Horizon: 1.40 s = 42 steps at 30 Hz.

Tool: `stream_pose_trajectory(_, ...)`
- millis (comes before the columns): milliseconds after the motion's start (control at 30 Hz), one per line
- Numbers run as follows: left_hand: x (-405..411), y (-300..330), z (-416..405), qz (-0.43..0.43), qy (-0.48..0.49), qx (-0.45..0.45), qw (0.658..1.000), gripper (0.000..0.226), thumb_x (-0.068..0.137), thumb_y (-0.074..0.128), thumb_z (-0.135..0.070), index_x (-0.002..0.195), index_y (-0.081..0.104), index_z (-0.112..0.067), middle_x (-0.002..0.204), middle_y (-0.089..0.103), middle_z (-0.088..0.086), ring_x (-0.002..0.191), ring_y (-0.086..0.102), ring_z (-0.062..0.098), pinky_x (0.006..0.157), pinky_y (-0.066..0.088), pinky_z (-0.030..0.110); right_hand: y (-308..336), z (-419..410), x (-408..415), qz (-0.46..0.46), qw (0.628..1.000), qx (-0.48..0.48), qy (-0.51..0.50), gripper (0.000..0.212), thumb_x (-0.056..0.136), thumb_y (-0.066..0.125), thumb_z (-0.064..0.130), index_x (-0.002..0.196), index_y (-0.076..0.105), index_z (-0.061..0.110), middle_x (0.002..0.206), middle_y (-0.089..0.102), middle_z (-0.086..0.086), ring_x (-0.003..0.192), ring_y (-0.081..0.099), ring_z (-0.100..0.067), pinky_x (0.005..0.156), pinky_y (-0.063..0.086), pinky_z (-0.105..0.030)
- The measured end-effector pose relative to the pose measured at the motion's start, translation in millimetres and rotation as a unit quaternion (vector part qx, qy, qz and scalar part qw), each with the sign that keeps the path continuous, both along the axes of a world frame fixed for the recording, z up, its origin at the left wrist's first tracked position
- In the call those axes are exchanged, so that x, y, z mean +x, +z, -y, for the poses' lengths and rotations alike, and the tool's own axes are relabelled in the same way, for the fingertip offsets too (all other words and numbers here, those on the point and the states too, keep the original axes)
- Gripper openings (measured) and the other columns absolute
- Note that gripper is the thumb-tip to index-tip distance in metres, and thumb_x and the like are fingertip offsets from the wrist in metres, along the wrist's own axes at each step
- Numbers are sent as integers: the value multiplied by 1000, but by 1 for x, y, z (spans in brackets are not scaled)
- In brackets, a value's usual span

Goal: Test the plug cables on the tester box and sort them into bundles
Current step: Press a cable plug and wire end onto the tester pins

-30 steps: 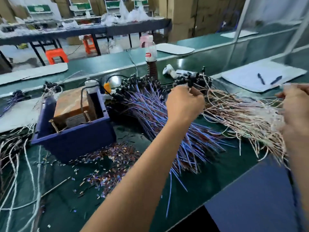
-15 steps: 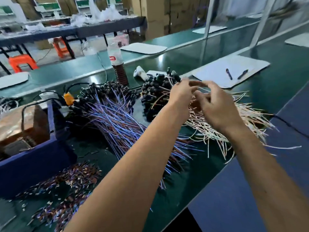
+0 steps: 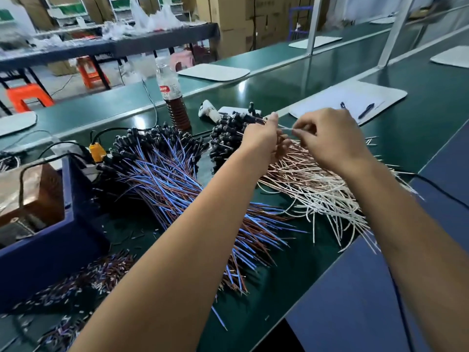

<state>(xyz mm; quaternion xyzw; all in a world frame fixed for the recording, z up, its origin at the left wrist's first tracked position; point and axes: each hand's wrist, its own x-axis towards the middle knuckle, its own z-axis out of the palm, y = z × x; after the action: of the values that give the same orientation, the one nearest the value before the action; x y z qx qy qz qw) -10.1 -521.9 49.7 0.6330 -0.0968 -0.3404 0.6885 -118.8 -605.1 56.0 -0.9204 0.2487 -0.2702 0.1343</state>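
Two heaps of plug cables lie on the green bench. The blue-and-brown bundle [image 3: 177, 184] fans out in the middle; the white-and-copper bundle [image 3: 314, 189] lies to its right, its black plugs [image 3: 225, 138] at the far end. My left hand [image 3: 261, 141] grips a bunch of the white-and-copper cables near their plugs. My right hand [image 3: 327, 138] pinches a thin white wire stretched between the two hands. The tester box [image 3: 50, 219], dark blue with a copper plate inside, stands at the left.
A brown drink bottle [image 3: 175, 102], a white handheld device [image 3: 209, 111] and an orange connector [image 3: 97, 152] stand behind the cables. A white board with pens [image 3: 355, 102] lies far right. Cut wire scraps [image 3: 83, 283] litter the front left. The bench edge [image 3: 317, 283] runs diagonally at the right.
The view swung right, pushing the tester box to the left edge. My right hand came in from the right to meet the left hand and took a thin white wire.
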Motion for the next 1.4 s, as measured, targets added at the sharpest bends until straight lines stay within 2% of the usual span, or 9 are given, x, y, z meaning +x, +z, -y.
stream_pose_trajectory(200, 7, -6, -9, -94, 31, -86, 991, 1, 97, 60, 6, 99, 60, 6, 86, 58, 17, 70, 61, 20, 78, 59, 32, -10, 9, 51, -147, 988, -40, 0, 27, 105, 50, 32, 117, 67, 14, 119, 67, -18, 111, 62, -40, 83, 48, -40)
stream_pose_trajectory(300, 16, -13, -14, 61, 47, 66, 995, 17, 88, 60, 9, 104, 64, 13, 96, 67, 26, 77, 68, 31, 82, 59, 38, -34, 8, 65, -248, 965, 15, 83, 41, 108, 41, 37, 139, 47, 11, 148, 49, -16, 136, 49, -36, 107, 43, -55)
stream_pose_trajectory(367, 22, -19, -20, 191, 61, 185, 962, 22, 81, 60, -5, 97, 70, 7, 99, 72, 25, 89, 71, 35, 87, 60, 42, -50, 5, 66, -296, 952, 33, 69, 70, 108, 34, 52, 162, 17, 11, 171, 15, -10, 157, 19, -32, 122, 21, -63)
stream_pose_trajectory(467, 26, -22, -36, 219, 51, 209, 952, 26, 72, 57, -9, 89, 69, 5, 97, 73, 25, 94, 73, 38, 86, 62, 45, -62, -2, 66, -315, 949, 14, 28, 93, 100, 28, 70, 165, -7, 13, 173, -11, -4, 160, -5, -24, 123, 4, -68)
stream_pose_trajectory(633, 30, -31, -54, 191, 29, 175, 965, 11, 73, 60, 4, 71, 71, 3, 72, 72, 21, 79, 77, 38, 82, 64, 45, -48, -24, 66, -199, 980, -4, -30, 85, 100, 46, 65, 160, 25, 9, 167, 30, -11, 155, 25, -27, 122, 21, -63)
stream_pose_trajectory(867, 14, -10, -126, 189, -27, 96, 977, 18, 87, 53, 5, 77, 68, 5, 76, 69, 22, 65, 71, 33, 68, 64, 54, -19, -106, 57, 89, 995, 6, 50, 25, 96, 66, 30, 105, 77, 10, 102, 77, -14, 95, 69, -33, 84, 53, -39)
stream_pose_trajectory(967, 7, 5, -185, 144, -114, 100, 978, 27, 95, 41, -1, 84, 65, 7, 63, 69, 17, 49, 67, 26, 50, 60, 34, -10, -156, 56, 148, 979, 48, 132, 24, 97, 66, 28, 90, 80, 10, 85, 77, -11, 78, 68, -29, 74, 50, -38)
stream_pose_trajectory(1200, 0, 9, -380, 154, -237, 348, 894, 30, 90, 38, 5, 79, 66, 1, 59, 67, 11, 40, 62, 18, 40, 47, 19, -17, -311, 71, -1, 913, 53, 405, 38, 101, 64, 28, 64, 57, 20, 54, 44, 8, 59, 42, -18, 62, 31, -37)
stream_pose_trajectory(1400, -6, -8, -494, 123, -191, 543, 809, 27, 92, 47, -1, 77, 70, -3, 55, 68, 6, 40, 62, 15, 41, 45, 17, -44, -418, 86, -154, 855, 34, 494, 31, 101, 63, 31, 77, 68, 12, 72, 67, -5, 69, 61, -26, 65, 51, -39)
